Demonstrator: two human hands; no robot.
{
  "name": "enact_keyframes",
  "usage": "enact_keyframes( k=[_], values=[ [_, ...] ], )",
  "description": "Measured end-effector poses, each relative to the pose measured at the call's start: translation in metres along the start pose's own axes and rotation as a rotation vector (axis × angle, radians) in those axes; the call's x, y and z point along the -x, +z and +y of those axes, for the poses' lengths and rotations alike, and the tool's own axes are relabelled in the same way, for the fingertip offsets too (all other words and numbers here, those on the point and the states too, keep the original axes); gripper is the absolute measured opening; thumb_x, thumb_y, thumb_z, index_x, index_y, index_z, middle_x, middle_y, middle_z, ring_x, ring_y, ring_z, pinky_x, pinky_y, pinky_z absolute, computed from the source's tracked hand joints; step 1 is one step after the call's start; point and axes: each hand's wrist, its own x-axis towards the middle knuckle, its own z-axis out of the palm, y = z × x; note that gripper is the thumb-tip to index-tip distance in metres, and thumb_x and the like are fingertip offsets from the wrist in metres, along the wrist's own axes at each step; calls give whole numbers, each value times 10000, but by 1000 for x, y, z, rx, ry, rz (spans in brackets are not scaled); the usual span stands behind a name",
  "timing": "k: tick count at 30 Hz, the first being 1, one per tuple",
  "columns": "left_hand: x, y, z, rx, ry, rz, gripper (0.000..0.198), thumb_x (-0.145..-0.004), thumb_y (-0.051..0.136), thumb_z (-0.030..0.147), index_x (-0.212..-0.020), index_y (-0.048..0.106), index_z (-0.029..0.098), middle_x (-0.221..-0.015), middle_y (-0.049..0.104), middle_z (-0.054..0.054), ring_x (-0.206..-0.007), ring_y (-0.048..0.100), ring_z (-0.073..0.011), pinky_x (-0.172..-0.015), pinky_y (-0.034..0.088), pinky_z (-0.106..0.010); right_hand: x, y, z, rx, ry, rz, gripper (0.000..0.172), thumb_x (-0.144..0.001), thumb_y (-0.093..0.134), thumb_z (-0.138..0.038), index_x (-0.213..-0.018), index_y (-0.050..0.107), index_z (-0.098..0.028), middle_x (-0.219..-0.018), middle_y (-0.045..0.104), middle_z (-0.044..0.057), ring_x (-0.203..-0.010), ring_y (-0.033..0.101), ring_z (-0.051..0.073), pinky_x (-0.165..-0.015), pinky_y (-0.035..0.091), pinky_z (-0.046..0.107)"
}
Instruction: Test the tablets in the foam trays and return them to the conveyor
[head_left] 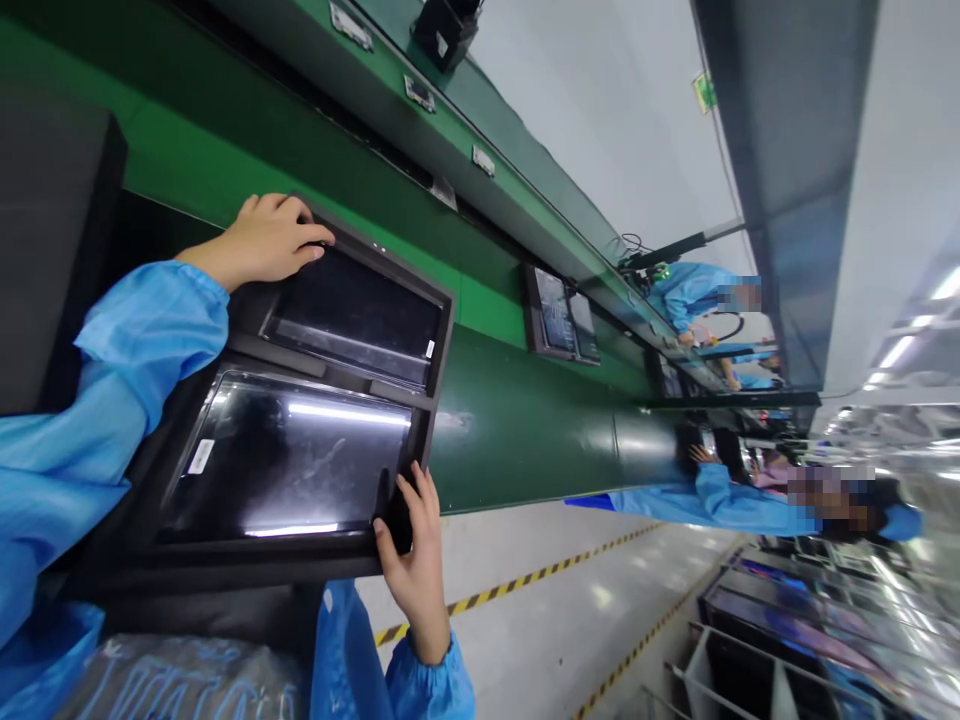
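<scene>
A green bench [525, 430] stretched rightward across the middle of the head view. Left of centre was a black tray [247, 572], its two slots already filled by an upper screen [352, 320] and a lower screen [285, 460]; what was left to do did not show. The left hand [266, 240] gripped the tray's top rim, the right hand [416, 560] its lower right corner, thumb and fingers spread. Glare veiled the lower screen, the tray's underside was hidden, and the left edge cut off a dark block [52, 230]
</scene>
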Motion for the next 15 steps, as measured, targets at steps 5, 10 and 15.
enact_keyframes(
  k=[5,10,15],
  values=[
    [0,1,0,30,8,8,472,-1018,348,427,-1374,592,235,-1374,467,-123,-1389,322,-380,-1145,235,-571,5,-6,2,25,-3,-98,681,-937,614,-269,-1557,335,-301,-1654,319,73,-1566,182,316,-1212,340,584],
    [-1,6,-1,54,22,47,465,-1020,369,468,-1350,616,252,-1302,490,-98,-1338,385,-347,-1140,304,-520,-3,-13,1,165,-19,-145,853,-870,658,-193,-1605,236,-286,-1637,354,83,-1544,248,342,-1188,387,586],
    [-6,13,-3,79,23,99,434,-987,395,482,-1293,658,321,-1247,541,-86,-1293,444,-343,-1106,379,-477,-9,-22,-1,279,-37,-177,1012,-770,740,-128,-1616,211,-305,-1600,419,76,-1506,329,379,-1159,418,613]
  ],
)
